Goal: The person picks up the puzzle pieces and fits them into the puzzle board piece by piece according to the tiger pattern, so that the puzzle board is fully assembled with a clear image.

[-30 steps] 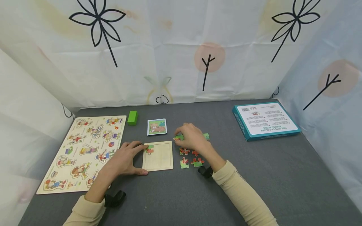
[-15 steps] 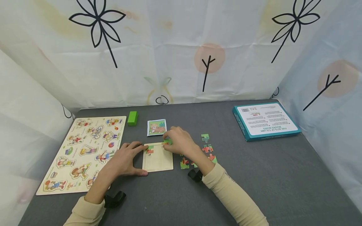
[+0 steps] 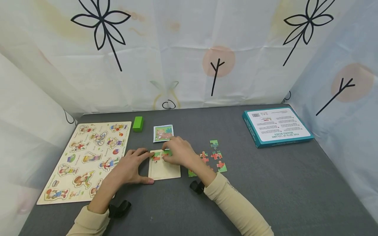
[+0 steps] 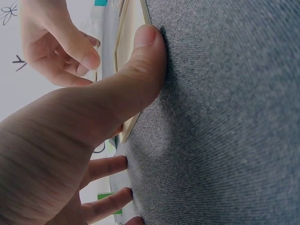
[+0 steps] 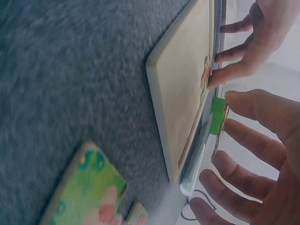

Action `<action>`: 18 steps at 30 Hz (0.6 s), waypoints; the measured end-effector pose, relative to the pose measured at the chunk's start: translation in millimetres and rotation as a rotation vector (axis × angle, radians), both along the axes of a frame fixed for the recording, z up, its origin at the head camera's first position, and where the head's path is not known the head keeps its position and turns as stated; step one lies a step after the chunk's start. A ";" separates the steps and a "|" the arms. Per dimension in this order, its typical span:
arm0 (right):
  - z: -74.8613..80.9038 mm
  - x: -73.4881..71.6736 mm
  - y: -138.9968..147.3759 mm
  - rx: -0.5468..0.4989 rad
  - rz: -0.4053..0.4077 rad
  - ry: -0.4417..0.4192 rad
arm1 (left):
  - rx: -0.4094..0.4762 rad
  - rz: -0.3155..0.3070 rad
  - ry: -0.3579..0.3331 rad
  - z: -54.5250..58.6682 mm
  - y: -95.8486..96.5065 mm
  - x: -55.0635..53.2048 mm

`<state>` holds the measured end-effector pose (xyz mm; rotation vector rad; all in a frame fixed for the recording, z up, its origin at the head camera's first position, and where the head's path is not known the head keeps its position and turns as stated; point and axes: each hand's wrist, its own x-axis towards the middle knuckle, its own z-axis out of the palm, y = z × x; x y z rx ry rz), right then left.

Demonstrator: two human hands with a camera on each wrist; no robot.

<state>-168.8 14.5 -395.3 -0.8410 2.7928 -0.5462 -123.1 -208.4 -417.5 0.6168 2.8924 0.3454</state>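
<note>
A square wooden puzzle tray (image 3: 166, 171) lies on the grey table. One jigsaw piece (image 3: 156, 157) sits in its far left corner. My left hand (image 3: 133, 166) spans the tray's left side, with the index fingertip at that corner piece and the thumb against the near edge; its other fingers are spread on the table. Between thumb and fingers, my right hand (image 3: 180, 152) pinches a green and red jigsaw piece (image 3: 168, 152) over the tray's far edge, beside the corner piece. In the right wrist view this pinched piece shows edge-on, tilted above the tray.
Several loose jigsaw pieces (image 3: 216, 155) lie right of the tray, partly hidden by the right forearm. A picture card (image 3: 163, 133) and a green block (image 3: 137, 124) are behind it. At left lies a board with cartoon figures (image 3: 92, 158); a teal box (image 3: 279, 127) is far right.
My right hand has carried a jigsaw piece leftward from the loose pieces to the tray's far edge, beside the corner piece. My left hand has stayed at the tray.
</note>
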 end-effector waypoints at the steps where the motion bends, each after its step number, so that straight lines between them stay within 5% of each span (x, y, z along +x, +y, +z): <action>1: -0.4 0.4 -1.3 0.002 0.001 0.003 | 0.001 -0.001 0.001 0.0 0.0 -0.1; 18: -8.3 1.3 -18.8 0.090 -0.015 0.001 | 0.013 -0.007 0.011 -2.1 -1.3 -0.8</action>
